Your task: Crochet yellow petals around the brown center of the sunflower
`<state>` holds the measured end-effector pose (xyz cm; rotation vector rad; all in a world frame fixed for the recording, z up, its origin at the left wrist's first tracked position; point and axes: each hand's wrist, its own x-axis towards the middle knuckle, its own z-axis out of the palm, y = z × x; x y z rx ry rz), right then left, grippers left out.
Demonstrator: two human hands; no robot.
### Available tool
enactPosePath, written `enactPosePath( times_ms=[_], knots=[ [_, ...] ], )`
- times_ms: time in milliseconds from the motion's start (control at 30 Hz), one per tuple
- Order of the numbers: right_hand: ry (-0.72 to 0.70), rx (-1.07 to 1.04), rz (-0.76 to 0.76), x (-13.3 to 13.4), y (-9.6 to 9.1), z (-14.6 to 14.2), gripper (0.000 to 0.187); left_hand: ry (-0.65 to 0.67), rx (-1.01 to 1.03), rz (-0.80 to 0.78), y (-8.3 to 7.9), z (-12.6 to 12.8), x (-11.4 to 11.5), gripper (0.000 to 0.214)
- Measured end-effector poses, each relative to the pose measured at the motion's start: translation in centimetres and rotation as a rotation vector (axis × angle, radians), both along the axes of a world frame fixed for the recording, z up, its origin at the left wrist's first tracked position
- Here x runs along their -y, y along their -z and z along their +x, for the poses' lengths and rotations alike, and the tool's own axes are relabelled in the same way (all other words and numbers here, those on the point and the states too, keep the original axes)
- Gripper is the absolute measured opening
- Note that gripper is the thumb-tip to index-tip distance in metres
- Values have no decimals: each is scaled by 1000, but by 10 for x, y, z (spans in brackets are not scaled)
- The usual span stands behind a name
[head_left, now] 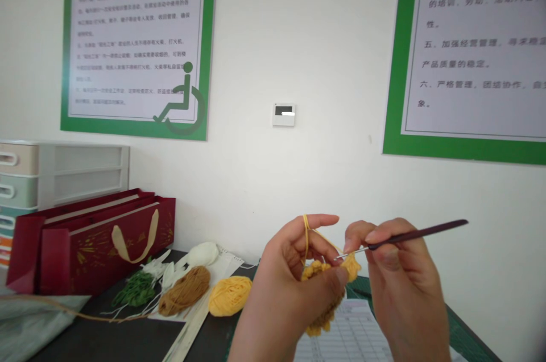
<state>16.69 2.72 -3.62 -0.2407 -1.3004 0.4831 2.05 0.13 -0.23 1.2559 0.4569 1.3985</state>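
Raised over the table, my left hand (pixel 294 288) pinches a piece of yellow and brown crochet work (pixel 319 322) between thumb and fingers. A strand of yellow yarn (pixel 306 237) loops round its outstretched index finger and runs down to the work. My right hand (pixel 401 276) grips a crochet hook (pixel 420 233) with a dark handle, held like a pen. The hook's thin metal tip meets the top edge of the yellow stitches, close to my left fingers. Part of the crochet work is hidden behind my left hand.
Left of my hands lie balls of yellow yarn (pixel 230 296), brown yarn (pixel 185 290), white yarn (pixel 203 254) and green yarn (pixel 135 288). Dark red gift bags (pixel 98 242) stand by a drawer unit (pixel 85 171). Under my hands are a printed sheet (pixel 354 333) and a green mat (pixel 464 328).
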Motion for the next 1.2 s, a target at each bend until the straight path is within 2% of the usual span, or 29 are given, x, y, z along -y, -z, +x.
enactPosePath(
  times_ms=[167, 500, 833, 933, 1100, 1200],
  knots=[
    [28, -6, -45, 0, -1, 1, 14, 33, -21, -10, 1, -3, -4, 44],
    [62, 9, -86, -1, 1, 3, 11, 15, -20, 33, 2, -2, -6, 45],
    [107, 77, -30, -1, 2, 1, 9, 1, -17, 42, 1, -2, -4, 45],
    [181, 151, 3, 3, -1, -1, 8, -20, -23, 43, 1, -2, -4, 48],
    [409, 292, -5, 8, -6, 1, 5, -70, -33, 45, 0, -2, -3, 48],
    [465, 356, -13, 9, -7, 5, 8, -65, -38, 36, 0, -3, -3, 48]
  ],
)
